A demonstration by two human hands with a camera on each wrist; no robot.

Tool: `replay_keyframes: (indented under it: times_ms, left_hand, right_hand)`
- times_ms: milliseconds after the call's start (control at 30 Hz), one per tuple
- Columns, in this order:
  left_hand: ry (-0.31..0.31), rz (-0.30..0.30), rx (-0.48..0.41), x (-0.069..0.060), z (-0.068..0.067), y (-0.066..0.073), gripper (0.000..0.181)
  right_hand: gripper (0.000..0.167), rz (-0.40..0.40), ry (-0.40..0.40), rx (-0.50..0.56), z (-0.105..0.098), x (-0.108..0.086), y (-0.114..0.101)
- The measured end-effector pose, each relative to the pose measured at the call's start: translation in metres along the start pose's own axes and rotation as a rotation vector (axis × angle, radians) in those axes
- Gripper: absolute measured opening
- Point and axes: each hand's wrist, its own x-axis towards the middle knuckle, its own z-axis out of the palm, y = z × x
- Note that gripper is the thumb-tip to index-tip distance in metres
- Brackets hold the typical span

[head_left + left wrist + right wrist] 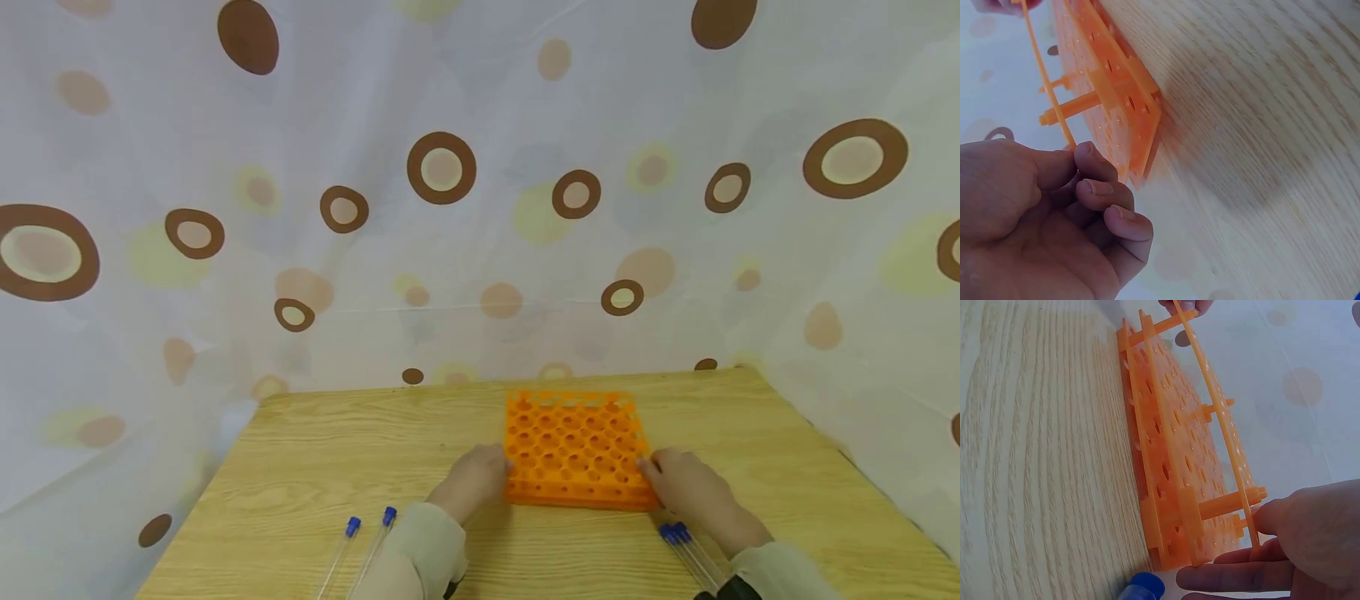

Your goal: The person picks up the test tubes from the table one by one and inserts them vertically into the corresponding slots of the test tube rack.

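An orange test tube rack (pixel 555 491) with rows of round holes stands on the wooden table. My left hand (pixel 474 483) is at its left end; in the left wrist view, thumb and index finger pinch the edge of the rack's top plate (pixel 1045 78). At the right end is my right hand (pixel 697 493). Its thumb presses on the top plate (pixel 1227 428) in the right wrist view, with the fingers beneath the plate's edge. Several holes in the rack show no tubes in them.
Two clear tubes with blue caps (pixel 353 527) lie left of my left forearm. More blue-capped tubes (pixel 681 531) lie beside my right wrist, close to the rack's front right corner. A spotted white curtain (pixel 480 250) hangs behind the table (pixel 337 450).
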Motion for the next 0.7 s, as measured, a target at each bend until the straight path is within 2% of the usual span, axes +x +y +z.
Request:
replay_keyframes:
  times_ms: [67, 200, 367, 500, 700]
  left_hand:
    - [-0.004, 0.002, -0.002, -0.003, -0.002, -0.002, 0.023]
    - [-0.028, 0.003, -0.060, -0.011, -0.004, -0.006, 0.023]
    - [-0.024, 0.022, -0.038, -0.019, -0.003, -0.012, 0.023]
    - [-0.023, -0.001, -0.050, -0.024, -0.002, -0.017, 0.024]
    - [0.003, 0.029, 0.004, -0.036, -0.003, -0.022, 0.024]
  right_hand:
    - [0.036, -0.003, 0.006, -0.005, 0.001, 0.000, -0.003]
    - [0.037, -0.011, 0.001, -0.009, 0.004, -0.001, -0.008]
    - [0.037, -0.027, 0.002, 0.007, 0.007, -0.003, -0.012]
    - [0.036, -0.033, -0.001, 0.001, 0.010, -0.004, -0.017]
    - [0.036, -0.069, 0.021, -0.035, 0.013, -0.009, -0.024]
